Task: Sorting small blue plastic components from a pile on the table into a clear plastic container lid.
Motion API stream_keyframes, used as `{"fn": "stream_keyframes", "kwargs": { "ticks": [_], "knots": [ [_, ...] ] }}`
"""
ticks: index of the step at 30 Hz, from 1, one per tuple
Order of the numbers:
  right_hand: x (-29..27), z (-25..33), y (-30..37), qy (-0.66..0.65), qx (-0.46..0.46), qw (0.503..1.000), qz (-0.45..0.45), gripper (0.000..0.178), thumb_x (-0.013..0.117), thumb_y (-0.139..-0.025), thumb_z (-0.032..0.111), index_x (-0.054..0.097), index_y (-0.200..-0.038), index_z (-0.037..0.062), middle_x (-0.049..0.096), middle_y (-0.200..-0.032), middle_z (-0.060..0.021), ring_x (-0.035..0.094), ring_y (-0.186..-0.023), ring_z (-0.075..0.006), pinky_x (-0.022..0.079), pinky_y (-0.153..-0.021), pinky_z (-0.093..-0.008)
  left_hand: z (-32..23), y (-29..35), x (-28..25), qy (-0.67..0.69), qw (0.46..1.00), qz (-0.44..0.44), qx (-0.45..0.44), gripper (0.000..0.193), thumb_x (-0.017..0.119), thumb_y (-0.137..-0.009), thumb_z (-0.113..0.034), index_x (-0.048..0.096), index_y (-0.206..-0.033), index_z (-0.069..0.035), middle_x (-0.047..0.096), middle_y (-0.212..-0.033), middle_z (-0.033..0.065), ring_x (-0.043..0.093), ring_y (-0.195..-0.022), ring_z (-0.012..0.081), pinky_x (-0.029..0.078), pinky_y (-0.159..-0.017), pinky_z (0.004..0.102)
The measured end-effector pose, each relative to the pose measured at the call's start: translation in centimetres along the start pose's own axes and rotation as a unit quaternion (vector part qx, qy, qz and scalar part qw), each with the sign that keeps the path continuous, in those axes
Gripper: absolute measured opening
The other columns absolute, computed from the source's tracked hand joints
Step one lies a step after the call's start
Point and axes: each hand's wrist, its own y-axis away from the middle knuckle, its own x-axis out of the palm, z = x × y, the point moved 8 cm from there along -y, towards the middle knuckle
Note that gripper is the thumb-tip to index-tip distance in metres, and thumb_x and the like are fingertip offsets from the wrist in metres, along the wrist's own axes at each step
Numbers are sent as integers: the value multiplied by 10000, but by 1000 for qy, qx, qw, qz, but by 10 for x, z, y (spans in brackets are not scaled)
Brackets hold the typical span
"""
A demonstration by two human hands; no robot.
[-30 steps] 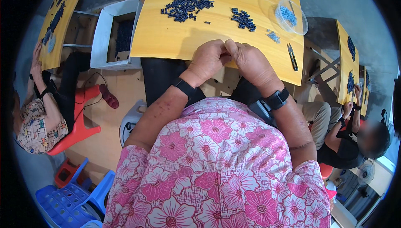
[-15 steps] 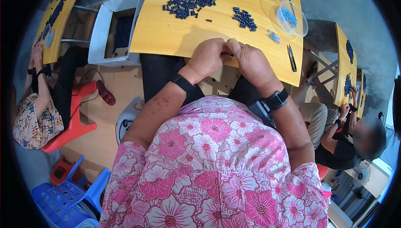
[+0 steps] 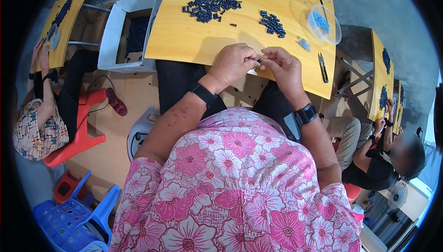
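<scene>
At the table's near edge, my left hand (image 3: pixel 235 62) pinches a small dark cylindrical piece (image 3: pixel 259 60) between thumb and fingertips. My right hand (image 3: pixel 285 67) is right beside it, its thumb and fingers bent together at the piece; whatever lies between them is too small to make out. Beyond my hands on the yellow table (image 3: pixel 184 40) lie a large pile of dark pieces (image 3: pixel 212 5) and a smaller group of them (image 3: pixel 272 24). Tiny pale blue bits (image 3: pixel 303 44) are scattered right of that group, near a clear tub of blue bits (image 3: pixel 319 23).
Black thread snips (image 3: pixel 323 67) lie at the table's right edge. A white box (image 3: pixel 113 35) with dark pieces stands left of the table. Co-workers sit at side tables, one on a red chair (image 3: pixel 85 127). A blue plastic chair (image 3: pixel 69 215) is at lower left.
My hands have drawn slightly apart at the fingertips, and the dark piece now shows between them. My right hand has turned, with its fingers more in view.
</scene>
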Motion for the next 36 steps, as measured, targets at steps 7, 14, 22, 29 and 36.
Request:
{"fn": "stream_keyframes", "kwargs": {
  "ticks": [7,14,22,29,36],
  "knots": [
    [1,5,12,127,-22,991,-47,169,614,-850,-48,717,-975,1,703,-889,-60,679,-795,-143,543,-745,-272,1,1,-1,9,1000,-23,3,52,709,-784,-26,684,-827,-8,631,-743,75,600,-653,148,477,-601,288],
    [5,-5,17,-35,3,996,-82,242,609,-823,-87,732,-986,44,693,-925,-98,677,-818,-163,542,-751,-274,-5,1,-8,0,999,-49,-1,50,702,-769,-31,679,-812,-17,614,-726,77,595,-640,173,479,-596,296],
    [-6,21,-26,131,-97,985,-63,207,661,-775,-22,716,-969,26,681,-907,-124,656,-850,-255,521,-770,-309,-13,6,-7,-11,999,-37,37,92,729,-764,-106,656,-774,-51,613,-737,83,608,-660,237,482,-603,336],
    [43,53,-84,296,-220,929,35,212,647,-804,-21,711,-993,50,684,-947,-118,672,-811,-265,533,-728,-315,-20,8,-7,-3,997,2,74,111,734,-761,-139,653,-785,-66,613,-772,86,607,-724,274,482,-637,362],
    [70,49,-99,382,-208,898,62,227,615,-788,21,707,-976,111,675,-920,-95,663,-811,-305,541,-703,-377,-17,10,-6,-27,996,-9,88,79,713,-779,-142,681,-833,-96,607,-772,92,607,-769,296,488,-660,387]
  ]
}}
